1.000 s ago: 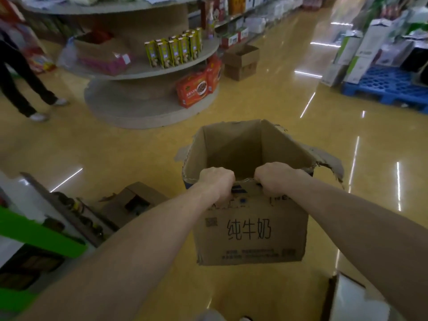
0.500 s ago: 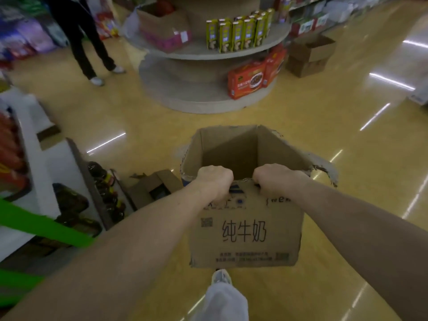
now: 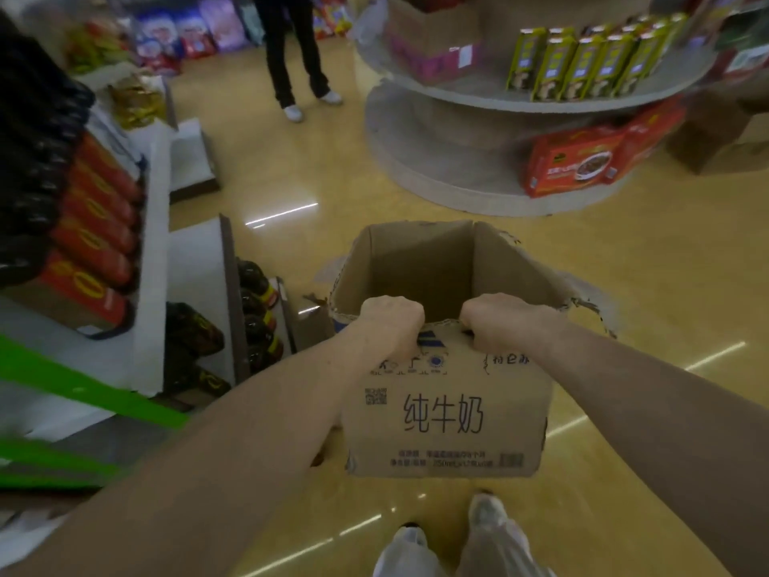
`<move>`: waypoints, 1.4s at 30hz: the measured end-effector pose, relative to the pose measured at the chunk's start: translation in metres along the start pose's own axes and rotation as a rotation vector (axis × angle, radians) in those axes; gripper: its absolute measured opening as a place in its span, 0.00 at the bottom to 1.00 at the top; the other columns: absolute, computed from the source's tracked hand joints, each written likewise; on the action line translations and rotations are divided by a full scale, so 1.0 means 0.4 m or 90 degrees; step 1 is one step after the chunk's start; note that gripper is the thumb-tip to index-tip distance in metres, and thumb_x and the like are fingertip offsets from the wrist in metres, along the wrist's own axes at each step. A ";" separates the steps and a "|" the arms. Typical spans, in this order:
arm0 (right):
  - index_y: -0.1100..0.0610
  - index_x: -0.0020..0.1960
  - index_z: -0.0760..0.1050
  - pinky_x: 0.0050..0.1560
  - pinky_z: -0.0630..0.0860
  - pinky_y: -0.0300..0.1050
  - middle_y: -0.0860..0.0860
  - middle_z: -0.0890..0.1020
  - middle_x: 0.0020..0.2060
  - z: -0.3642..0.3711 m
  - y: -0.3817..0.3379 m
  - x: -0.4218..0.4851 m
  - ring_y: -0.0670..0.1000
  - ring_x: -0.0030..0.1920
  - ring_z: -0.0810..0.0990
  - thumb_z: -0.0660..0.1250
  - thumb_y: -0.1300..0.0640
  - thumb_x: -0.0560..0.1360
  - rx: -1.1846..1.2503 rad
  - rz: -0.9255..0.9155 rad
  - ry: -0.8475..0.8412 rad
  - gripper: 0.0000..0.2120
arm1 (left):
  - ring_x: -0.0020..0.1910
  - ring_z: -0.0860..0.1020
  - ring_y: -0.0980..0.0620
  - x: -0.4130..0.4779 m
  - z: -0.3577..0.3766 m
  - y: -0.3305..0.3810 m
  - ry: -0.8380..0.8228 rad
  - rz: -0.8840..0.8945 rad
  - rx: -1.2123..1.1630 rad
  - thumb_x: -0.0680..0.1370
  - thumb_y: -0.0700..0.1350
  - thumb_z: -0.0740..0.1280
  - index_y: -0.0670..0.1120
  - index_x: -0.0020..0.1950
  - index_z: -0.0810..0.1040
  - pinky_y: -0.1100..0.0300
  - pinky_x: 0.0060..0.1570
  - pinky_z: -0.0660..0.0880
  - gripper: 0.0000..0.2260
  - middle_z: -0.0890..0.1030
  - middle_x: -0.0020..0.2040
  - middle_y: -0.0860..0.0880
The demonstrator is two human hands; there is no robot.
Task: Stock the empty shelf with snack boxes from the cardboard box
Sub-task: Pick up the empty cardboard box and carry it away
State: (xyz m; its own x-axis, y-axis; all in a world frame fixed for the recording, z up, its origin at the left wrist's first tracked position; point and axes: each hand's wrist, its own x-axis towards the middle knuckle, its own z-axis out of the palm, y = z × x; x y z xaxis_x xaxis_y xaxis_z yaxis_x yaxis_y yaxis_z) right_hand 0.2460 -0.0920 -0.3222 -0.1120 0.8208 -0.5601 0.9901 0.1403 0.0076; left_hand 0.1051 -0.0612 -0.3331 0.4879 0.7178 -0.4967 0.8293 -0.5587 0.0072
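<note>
Nearest you, two pale trouser legs (image 3: 495,539) stand on the glossy yellow floor (image 3: 649,293); just above them hangs the brown corrugated cardboard box printed with black characters (image 3: 445,414), clear of the floor; your left grip (image 3: 391,322) and right grip (image 3: 505,322) sit side by side on its near top edge, each with fingers curled over the rim and clamped onto the wall, the two near but apart; the box is open-topped with ragged flaps, and what shows inside is bare cardboard wall only; its bottom is hidden behind the near wall, so whether snack boxes lie in it cannot be told. To your left, a white tiered shelf unit (image 3: 154,243) carries red packs (image 3: 95,226) above and dark bottles (image 3: 258,318) lower down; further off, a round grey tiered display stand (image 3: 457,168) holds red cartons (image 3: 574,162) on its base and yellow-green upright cartons (image 3: 582,64) on the tier above; beyond, another person in dark trousers (image 3: 291,56) stands in the aisle. The step in hand reads as carriage of the box, not placing; neither grip holds a snack box. The next move likely calls for you to set the box down level near the shelf you mean to fill, then free one grip to reach in; which shelf that is cannot be told.
</note>
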 end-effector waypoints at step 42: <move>0.57 0.54 0.76 0.44 0.73 0.43 0.51 0.78 0.40 0.284 -0.238 0.837 0.50 0.41 0.75 0.65 0.59 0.77 -0.157 -0.355 -0.057 0.06 | 0.35 0.69 0.52 0.422 0.566 -0.407 -0.054 -0.381 -0.178 0.79 0.45 0.66 0.50 0.48 0.76 0.57 0.40 0.66 0.01 0.68 0.33 0.53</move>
State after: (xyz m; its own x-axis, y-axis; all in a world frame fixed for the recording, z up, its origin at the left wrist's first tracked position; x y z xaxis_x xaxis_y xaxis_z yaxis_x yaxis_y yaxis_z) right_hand 0.1237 0.1066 -0.6045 -0.5891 0.5391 -0.6019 0.7347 0.6675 -0.1213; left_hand -0.0091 0.0567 -0.6148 -0.0916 0.8295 -0.5509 0.9955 0.0623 -0.0717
